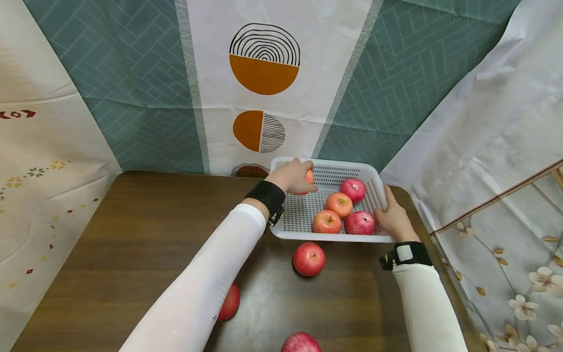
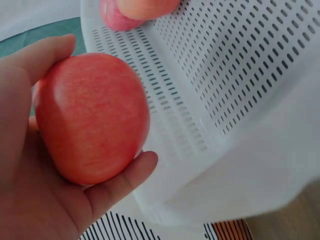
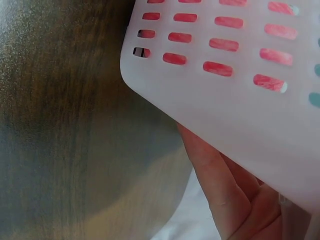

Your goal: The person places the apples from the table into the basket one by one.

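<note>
Left grip [image 1: 295, 176]: curled round a held apple [image 2: 92, 120], within the far left corner of the white basket [image 1: 316, 237]; contact with the basket's floor cannot be told. Right grip [image 1: 396, 220]: closed over the basket's right end wall, apparently steadying it.

Progress, judged by count: about midway. Four fruit rest in the basket, grouped toward its right end — a front apple [image 1: 327, 222], a rear apple [image 1: 338, 204], a rear pink fruit [image 1: 353, 189] and a front pink fruit [image 1: 360, 223]. The held one makes a fifth, not yet free of the fingers. Three lie outside on the bench [image 1: 154, 254]: a red fruit [image 1: 309, 259] just in front of the basket, a half-hidden fruit [image 1: 230, 302] behind the left sleeve [image 1: 204, 274], and a near fruit [image 1: 301, 343] cut off at the lower edge of view.

Between views: the head view alone shows those three, but only slivers of the held apple. The left wrist view shows that apple almost whole. The right wrist view adds the basket's outer corner — pink skin visible through its slots, fingers partly hidden at its edge
</note>
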A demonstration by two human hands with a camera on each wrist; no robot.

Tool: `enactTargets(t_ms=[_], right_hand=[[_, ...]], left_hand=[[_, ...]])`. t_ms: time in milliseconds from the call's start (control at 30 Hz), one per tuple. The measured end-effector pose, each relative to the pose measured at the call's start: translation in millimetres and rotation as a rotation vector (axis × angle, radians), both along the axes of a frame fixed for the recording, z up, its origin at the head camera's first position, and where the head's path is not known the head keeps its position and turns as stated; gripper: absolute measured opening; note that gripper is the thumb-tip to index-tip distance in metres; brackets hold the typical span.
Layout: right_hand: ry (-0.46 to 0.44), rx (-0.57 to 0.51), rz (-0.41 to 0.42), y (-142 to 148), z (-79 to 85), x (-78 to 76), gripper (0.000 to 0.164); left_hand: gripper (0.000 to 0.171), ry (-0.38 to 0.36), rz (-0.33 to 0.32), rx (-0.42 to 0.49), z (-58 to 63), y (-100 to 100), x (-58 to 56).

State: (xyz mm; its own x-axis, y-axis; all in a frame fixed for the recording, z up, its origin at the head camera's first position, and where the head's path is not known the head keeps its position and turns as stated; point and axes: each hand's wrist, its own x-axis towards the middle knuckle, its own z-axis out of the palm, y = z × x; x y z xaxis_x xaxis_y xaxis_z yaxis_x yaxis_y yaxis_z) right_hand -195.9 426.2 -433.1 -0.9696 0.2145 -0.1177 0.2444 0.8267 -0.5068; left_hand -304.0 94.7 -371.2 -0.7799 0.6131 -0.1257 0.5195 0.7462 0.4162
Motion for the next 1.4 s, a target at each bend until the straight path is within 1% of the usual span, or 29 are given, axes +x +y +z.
enactTargets(t_ms=[167, 267, 333, 467, 633, 767, 867, 1000, 1067, 1167, 1267, 1400], right_hand=[[-0.011, -0.020, -0.005, -1, -1.8, 1.7, 0.085], [-0.017, -0.024, -0.010, -1, -3.2, 2.5, 0.086], [-0.016, -0.019, -0.012, -1, -3.6, 3.1, 0.086], [-0.015, -0.018, -0.021, 3, -3.5, 5.3, 0.086], [-0.029, -0.043, -0.028, 6, -5.4, 6.2, 0.086], [-0.028, -0.045, -0.030, 3, -5.2, 4.6, 0.086], [-0.025, -0.041, -0.027, 1, -2.9, 3.6, 0.086], [-0.026, -0.039, -0.024, -1, -0.4, 2.4, 0.087], [-0.027, -0.039, -0.027, -1, -0.3, 1.5, 0.086], [-0.027, -0.040, -0.031, -1, -0.8, 0.3, 0.087], [-0.021, -0.025, -0.026, -1, -0.4, 0.2, 0.086], [-0.015, -0.019, -0.015, -2, 1.2, 0.5, 0.086]], left_hand=[[0.057, -0.010, -0.011, 0.050, 0.9, 4, 5.4], [0.059, -0.018, -0.011, 0.053, 1.0, 6, 7.8], [0.061, -0.018, -0.012, 0.044, 1.2, 8, 8.8], [0.065, -0.009, -0.014, 0.017, -0.4, 16, 7.4], [0.067, 0.001, -0.006, -0.014, -6.5, 30, 4.9], [0.073, 0.028, -0.015, -0.034, -12.7, 39, 4.3], [0.075, 0.055, -0.014, -0.039, -14.3, 43, 4.3], [0.072, 0.077, -0.001, -0.053, -17.7, 50, 0.9], [0.069, 0.085, 0.001, -0.086, -20.1, 55, -0.9], [0.066, 0.095, -0.004, -0.137, -20.6, 59, 0.0], [0.067, 0.071, -0.007, -0.151, -22.7, 63, -0.1], [0.071, 0.018, 0.010, -0.122, -29.5, 68, -2.7]])
